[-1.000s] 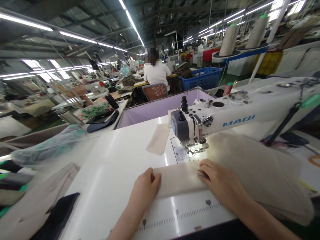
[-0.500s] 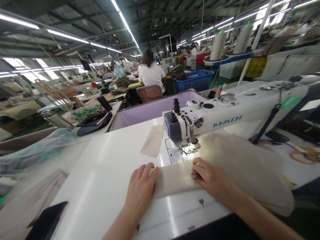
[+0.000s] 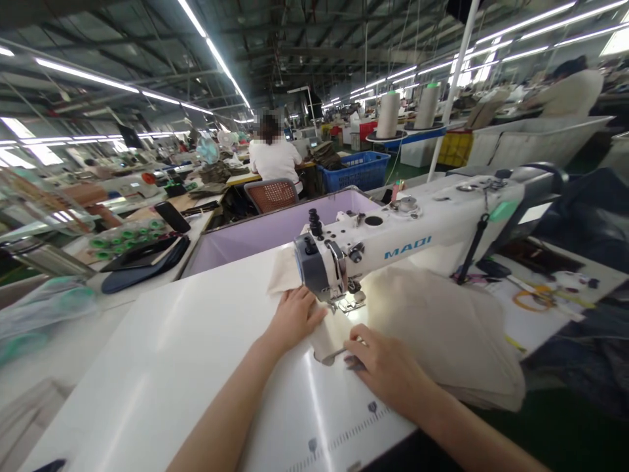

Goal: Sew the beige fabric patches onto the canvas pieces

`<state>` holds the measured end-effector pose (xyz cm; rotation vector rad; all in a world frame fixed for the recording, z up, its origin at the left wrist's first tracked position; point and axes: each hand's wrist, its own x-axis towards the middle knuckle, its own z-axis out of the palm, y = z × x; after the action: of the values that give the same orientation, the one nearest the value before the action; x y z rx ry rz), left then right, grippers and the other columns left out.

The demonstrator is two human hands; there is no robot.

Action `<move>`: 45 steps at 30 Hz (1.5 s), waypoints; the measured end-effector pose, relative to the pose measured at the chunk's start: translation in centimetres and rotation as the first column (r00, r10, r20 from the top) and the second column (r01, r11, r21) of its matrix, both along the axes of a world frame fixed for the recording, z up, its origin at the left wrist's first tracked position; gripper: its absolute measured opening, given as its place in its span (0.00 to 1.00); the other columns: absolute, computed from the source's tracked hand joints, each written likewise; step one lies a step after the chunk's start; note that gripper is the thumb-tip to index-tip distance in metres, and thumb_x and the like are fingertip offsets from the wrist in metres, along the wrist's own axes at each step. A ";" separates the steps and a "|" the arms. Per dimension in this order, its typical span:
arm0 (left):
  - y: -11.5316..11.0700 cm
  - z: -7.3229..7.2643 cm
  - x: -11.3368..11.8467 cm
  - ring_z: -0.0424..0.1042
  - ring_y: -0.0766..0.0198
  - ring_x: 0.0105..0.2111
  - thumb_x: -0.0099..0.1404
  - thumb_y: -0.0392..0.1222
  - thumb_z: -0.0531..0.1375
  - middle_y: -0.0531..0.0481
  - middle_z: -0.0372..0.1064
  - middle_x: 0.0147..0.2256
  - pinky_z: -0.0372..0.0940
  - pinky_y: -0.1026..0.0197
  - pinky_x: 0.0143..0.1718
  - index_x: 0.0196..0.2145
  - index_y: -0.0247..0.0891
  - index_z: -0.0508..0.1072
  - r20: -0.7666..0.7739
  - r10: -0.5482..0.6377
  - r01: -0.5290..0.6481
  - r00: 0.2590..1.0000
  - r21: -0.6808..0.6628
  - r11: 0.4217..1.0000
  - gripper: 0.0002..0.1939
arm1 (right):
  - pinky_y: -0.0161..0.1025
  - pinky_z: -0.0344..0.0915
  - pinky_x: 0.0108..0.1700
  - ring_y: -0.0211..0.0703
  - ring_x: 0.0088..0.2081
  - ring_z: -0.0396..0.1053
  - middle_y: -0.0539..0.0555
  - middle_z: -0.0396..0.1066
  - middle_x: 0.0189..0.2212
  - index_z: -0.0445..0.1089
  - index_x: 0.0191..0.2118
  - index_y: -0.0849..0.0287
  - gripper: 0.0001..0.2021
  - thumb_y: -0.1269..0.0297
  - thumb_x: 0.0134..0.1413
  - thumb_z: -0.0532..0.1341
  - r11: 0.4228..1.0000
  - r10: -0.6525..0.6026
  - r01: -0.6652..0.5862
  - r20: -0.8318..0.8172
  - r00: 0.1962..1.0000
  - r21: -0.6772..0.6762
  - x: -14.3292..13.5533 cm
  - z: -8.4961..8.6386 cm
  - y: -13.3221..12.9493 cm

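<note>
A white sewing machine (image 3: 407,246) stands on the white table, its needle area lit. Just in front of the presser foot lies a beige fabric strip (image 3: 330,335). My left hand (image 3: 293,316) rests palm down on the strip's left side, fingers spread. At the strip's right edge, my right hand (image 3: 376,357) has its fingers curled round a small dark object, too hidden to name, with the fingertips at the cloth. A large beige fabric piece (image 3: 437,328) lies to the right, under the machine arm. Another beige piece (image 3: 282,272) is partly behind the machine head.
Behind the table is a lilac-lined bin (image 3: 246,239). A person (image 3: 275,157) in white sits beyond it, near a blue basket (image 3: 356,172). Thread cones (image 3: 388,117) stand behind the machine. Scissors with orange handles (image 3: 533,297) lie at the right.
The view has shifted right. The fabric strip has turned, its near end now pointing toward me. My left hand has moved forward, close to the machine head; my right hand stays at the cloth's edge.
</note>
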<state>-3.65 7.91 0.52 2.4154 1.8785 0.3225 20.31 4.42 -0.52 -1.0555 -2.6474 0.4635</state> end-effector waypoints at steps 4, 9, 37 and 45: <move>1.2 0.1 -1.1 0.70 0.46 0.54 0.70 0.48 0.60 0.44 0.73 0.52 0.63 0.45 0.57 0.49 0.41 0.76 0.044 -0.064 0.065 0.997 -0.007 0.998 0.14 | 0.40 0.67 0.42 0.49 0.47 0.72 0.55 0.72 0.49 0.74 0.44 0.58 0.05 0.70 0.63 0.63 1.000 -0.022 0.022 0.006 1.000 -0.015 -0.3 0.0 0.2; 1.3 -0.1 -1.9 0.70 0.48 0.54 0.71 0.50 0.59 0.44 0.73 0.53 0.63 0.47 0.58 0.53 0.42 0.75 0.091 -0.115 0.115 0.989 0.007 0.993 0.17 | 0.41 0.68 0.42 0.50 0.47 0.71 0.56 0.72 0.48 0.73 0.44 0.59 0.05 0.69 0.63 0.63 1.000 -0.027 0.027 0.001 1.000 -0.008 -0.5 -0.2 0.2; 2.4 -0.2 -2.3 0.71 0.48 0.53 0.72 0.51 0.55 0.41 0.73 0.53 0.63 0.47 0.58 0.50 0.38 0.76 0.157 -0.198 0.201 0.968 -0.005 0.980 0.18 | 0.40 0.62 0.35 0.48 0.42 0.68 0.53 0.73 0.41 0.71 0.38 0.59 0.02 0.71 0.61 0.65 0.995 0.045 -0.047 0.029 0.999 0.086 -0.3 -0.1 1.2; 1.7 0.9 -0.9 0.75 0.48 0.44 0.69 0.45 0.58 0.41 0.76 0.42 0.69 0.48 0.49 0.40 0.38 0.78 0.093 -0.113 0.112 0.989 0.020 0.994 0.11 | 0.40 0.62 0.36 0.47 0.42 0.68 0.53 0.73 0.40 0.72 0.37 0.59 0.02 0.70 0.63 0.64 0.986 0.094 -0.099 0.040 0.995 0.133 -0.4 -0.3 1.7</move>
<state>-4.58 9.58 1.42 2.4573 1.7002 0.4362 19.94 6.09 -0.78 -0.9055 -2.7245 0.2830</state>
